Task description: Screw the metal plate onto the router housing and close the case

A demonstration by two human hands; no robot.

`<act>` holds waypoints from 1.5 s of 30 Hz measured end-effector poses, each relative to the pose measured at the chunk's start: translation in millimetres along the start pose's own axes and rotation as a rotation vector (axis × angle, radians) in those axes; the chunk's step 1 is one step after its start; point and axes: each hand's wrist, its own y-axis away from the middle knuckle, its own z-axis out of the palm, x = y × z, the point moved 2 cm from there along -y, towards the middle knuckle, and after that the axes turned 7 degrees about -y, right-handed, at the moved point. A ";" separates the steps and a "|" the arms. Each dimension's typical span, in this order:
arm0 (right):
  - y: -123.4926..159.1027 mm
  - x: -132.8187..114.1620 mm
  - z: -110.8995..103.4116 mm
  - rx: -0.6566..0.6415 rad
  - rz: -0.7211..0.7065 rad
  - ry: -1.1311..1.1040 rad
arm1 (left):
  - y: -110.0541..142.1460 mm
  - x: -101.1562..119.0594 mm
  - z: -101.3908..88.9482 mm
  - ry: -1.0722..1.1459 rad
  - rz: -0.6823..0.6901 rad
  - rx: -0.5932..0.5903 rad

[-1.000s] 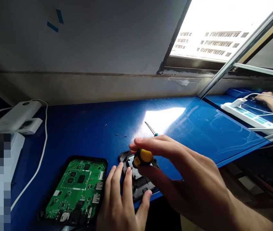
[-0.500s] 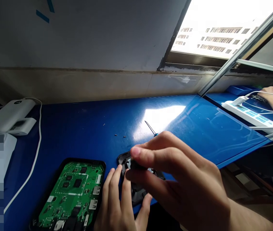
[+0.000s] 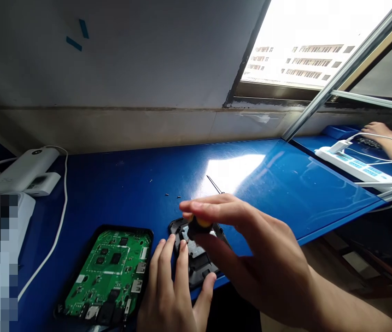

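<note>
well, left hand [image 3: 172, 291] touches black cover [image 3: 200, 268]; right hand [image 3: 268, 249] holds yellow-black handle [image 3: 198, 228].

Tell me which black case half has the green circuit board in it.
The left case half: the green circuit board fills it. The right case half, touched by the left hand, shows a silvery plate.

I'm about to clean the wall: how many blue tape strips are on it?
2, both at the upper left of the wall: the upper strip is steep, the lower strip slants more gently.
</note>
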 end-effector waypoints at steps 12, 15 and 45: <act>-0.8 7.8 1.8 0.045 -0.066 -0.104 | 0.9 0.3 1.9 -0.012 0.011 0.025; -0.5 5.3 4.4 0.064 -0.062 -0.076 | 0.0 1.3 0.5 -0.003 -0.011 0.013; -0.5 9.0 4.7 0.169 -0.103 0.115 | 2.2 -0.2 1.8 -0.028 0.034 -0.043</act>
